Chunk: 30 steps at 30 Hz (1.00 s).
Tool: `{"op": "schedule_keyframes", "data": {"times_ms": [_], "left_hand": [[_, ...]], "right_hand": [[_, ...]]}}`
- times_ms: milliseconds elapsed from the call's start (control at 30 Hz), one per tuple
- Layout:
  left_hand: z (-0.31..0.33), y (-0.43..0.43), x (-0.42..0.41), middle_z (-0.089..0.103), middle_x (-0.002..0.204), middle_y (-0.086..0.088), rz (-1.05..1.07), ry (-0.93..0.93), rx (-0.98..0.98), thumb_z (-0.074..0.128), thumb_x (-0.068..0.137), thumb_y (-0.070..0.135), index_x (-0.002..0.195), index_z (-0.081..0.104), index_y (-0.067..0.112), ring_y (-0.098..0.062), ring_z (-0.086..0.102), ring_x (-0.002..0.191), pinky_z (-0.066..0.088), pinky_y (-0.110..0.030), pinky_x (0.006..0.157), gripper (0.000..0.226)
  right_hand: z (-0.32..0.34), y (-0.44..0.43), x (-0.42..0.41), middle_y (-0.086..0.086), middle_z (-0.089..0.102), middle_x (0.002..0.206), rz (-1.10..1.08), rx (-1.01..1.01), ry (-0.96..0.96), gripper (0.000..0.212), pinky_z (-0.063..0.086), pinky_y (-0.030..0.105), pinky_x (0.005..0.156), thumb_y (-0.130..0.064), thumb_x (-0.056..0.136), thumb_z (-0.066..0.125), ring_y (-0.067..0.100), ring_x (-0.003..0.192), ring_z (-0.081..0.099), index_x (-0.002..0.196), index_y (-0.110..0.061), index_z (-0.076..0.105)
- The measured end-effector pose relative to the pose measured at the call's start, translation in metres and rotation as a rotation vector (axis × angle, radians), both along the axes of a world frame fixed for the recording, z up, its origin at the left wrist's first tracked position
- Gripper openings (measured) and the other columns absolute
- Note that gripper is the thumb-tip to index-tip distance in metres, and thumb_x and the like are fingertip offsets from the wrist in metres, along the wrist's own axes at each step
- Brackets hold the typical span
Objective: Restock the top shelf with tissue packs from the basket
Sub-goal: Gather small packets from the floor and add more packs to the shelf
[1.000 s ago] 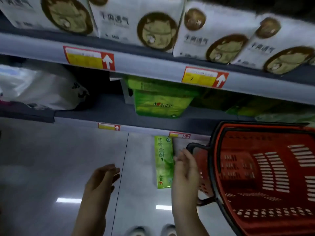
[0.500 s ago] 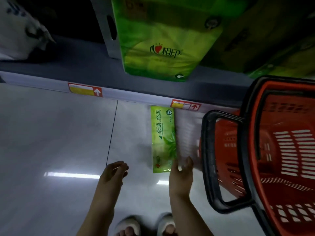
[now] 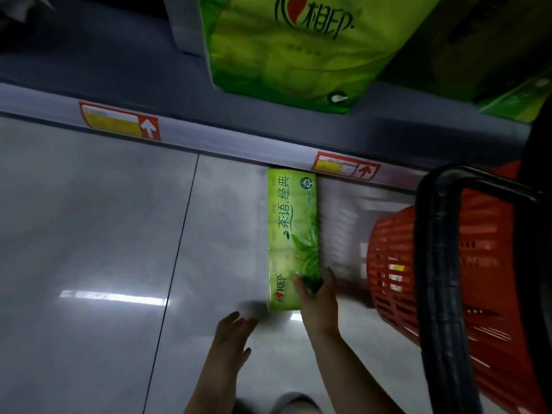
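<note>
Being pinched at its near end by the right hand [image 3: 318, 297], left hand [image 3: 233, 333] spread empty, the long green film-wrapped tissue pack [image 3: 291, 234] is being judged light and soft.

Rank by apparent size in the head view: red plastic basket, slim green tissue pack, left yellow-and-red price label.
Largest: red plastic basket, cropped and nearest.
Then slim green tissue pack.
Smallest: left yellow-and-red price label.

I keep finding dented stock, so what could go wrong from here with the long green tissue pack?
The right hand grips the green tissue pack only at its near end, and the left hand is open and off it, so it might sag or slip. Its far end looks close to the shelf edge and could knock it when raised. The basket handle might snag the arm.
</note>
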<state>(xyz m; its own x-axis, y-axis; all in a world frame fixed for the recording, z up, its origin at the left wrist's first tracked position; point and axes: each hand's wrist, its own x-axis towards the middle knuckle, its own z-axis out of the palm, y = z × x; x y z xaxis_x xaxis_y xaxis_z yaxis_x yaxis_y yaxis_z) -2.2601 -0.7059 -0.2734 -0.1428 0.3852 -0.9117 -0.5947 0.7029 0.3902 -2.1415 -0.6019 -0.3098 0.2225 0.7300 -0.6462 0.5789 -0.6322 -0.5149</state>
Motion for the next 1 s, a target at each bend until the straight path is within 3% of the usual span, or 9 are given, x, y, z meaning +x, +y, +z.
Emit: {"op": "schedule_keyframes", "data": {"times_ms": [167, 300, 400, 533, 633, 733, 867, 933, 1000], "left_hand": [[-0.016, 0.001, -0.007, 0.051, 0.135, -0.014, 0.14, 0.023, -0.022, 0.049, 0.095, 0.005, 0.098, 0.058, 0.023, -0.03, 0.046, 0.129, 0.035, -0.038, 0.094, 0.02], [-0.029, 0.007, -0.009, 0.058, 0.123, -0.017, 0.24, 0.034, -0.02, 0.062, 0.088, 0.013, 0.116, 0.057, 0.012, -0.026, 0.055, 0.11, 0.042, -0.035, 0.088, 0.029], [-0.034, 0.017, -0.015, 0.068, 0.11, -0.012, 0.224, 0.038, 0.009, 0.071, 0.083, 0.021, 0.11, 0.062, 0.009, -0.023, 0.062, 0.1, 0.047, -0.031, 0.08, 0.031], [-0.044, 0.025, -0.021, 0.073, 0.09, -0.019, 0.182, 0.116, 0.049, 0.079, 0.066, 0.03, 0.094, 0.072, 0.006, -0.029, 0.068, 0.092, 0.048, -0.038, 0.085, 0.037], [-0.051, 0.027, -0.021, 0.075, 0.087, -0.016, 0.192, 0.161, 0.06, 0.081, 0.056, 0.039, 0.089, 0.075, 0.005, -0.033, 0.07, 0.091, 0.05, -0.045, 0.09, 0.048], [-0.06, 0.027, -0.02, 0.074, 0.09, -0.019, 0.227, 0.188, 0.041, 0.083, 0.042, 0.044, 0.093, 0.073, 0.002, -0.037, 0.068, 0.092, 0.051, -0.048, 0.089, 0.067], [-0.062, 0.035, -0.025, 0.073, 0.093, -0.019, 0.266, 0.266, 0.033, 0.087, 0.05, 0.031, 0.101, 0.068, 0.0, -0.031, 0.069, 0.086, 0.055, -0.036, 0.071, 0.063], [-0.063, 0.042, -0.032, 0.07, 0.097, -0.018, 0.297, 0.312, 0.047, 0.086, 0.066, 0.015, 0.107, 0.064, 0.0, -0.03, 0.067, 0.087, 0.055, -0.028, 0.062, 0.049], [-0.063, 0.049, -0.044, 0.069, 0.094, -0.016, 0.317, 0.363, 0.074, 0.075, 0.076, 0.004, 0.106, 0.064, 0.001, -0.028, 0.065, 0.085, 0.054, -0.018, 0.056, 0.032]], "right_hand": [[-0.01, -0.002, 0.001, 0.004, 0.063, 0.111, 0.094, -0.085, 0.034, 0.05, 0.04, 0.026, 0.075, -0.027, 0.078, 0.076, 0.025, 0.103, 0.06, 0.12, -0.01, 0.054], [-0.018, -0.012, -0.018, -0.002, 0.067, 0.102, 0.07, -0.23, 0.142, 0.055, 0.052, 0.032, 0.082, -0.034, 0.061, 0.085, 0.02, 0.098, 0.064, 0.106, -0.017, 0.057], [-0.029, -0.017, -0.038, -0.002, 0.07, 0.102, 0.018, -0.342, 0.246, 0.078, 0.055, 0.042, 0.087, -0.053, 0.037, 0.079, 0.019, 0.098, 0.066, 0.105, -0.021, 0.06], [-0.034, -0.015, -0.054, 0.005, 0.071, 0.105, -0.038, -0.434, 0.344, 0.06, 0.056, 0.035, 0.086, -0.027, 0.057, 0.08, 0.02, 0.096, 0.067, 0.113, -0.013, 0.064], [-0.034, -0.009, -0.056, 0.015, 0.07, 0.106, -0.076, -0.489, 0.316, 0.041, 0.055, 0.028, 0.065, -0.01, 0.075, 0.076, 0.029, 0.094, 0.068, 0.114, -0.003, 0.064], [-0.035, -0.004, -0.055, 0.019, 0.067, 0.113, -0.057, -0.528, 0.373, 0.048, 0.05, 0.021, 0.053, -0.012, 0.074, 0.078, 0.032, 0.099, 0.066, 0.118, -0.001, 0.061], [-0.037, 0.012, -0.049, 0.011, 0.068, 0.11, -0.067, -0.175, 0.238, 0.108, 0.051, 0.028, 0.066, -0.061, 0.024, 0.085, 0.023, 0.093, 0.065, 0.115, -0.009, 0.058], [-0.037, 0.035, -0.038, 0.011, 0.066, 0.112, -0.145, 0.13, 0.136, 0.106, 0.054, 0.041, 0.082, -0.069, 0.034, 0.083, 0.026, 0.098, 0.064, 0.115, -0.007, 0.055], [-0.026, 0.066, -0.031, 0.016, 0.058, 0.125, -0.159, 0.344, 0.04, 0.091, 0.047, 0.039, 0.096, -0.055, 0.06, 0.081, 0.03, 0.112, 0.058, 0.128, -0.004, 0.047]]}}
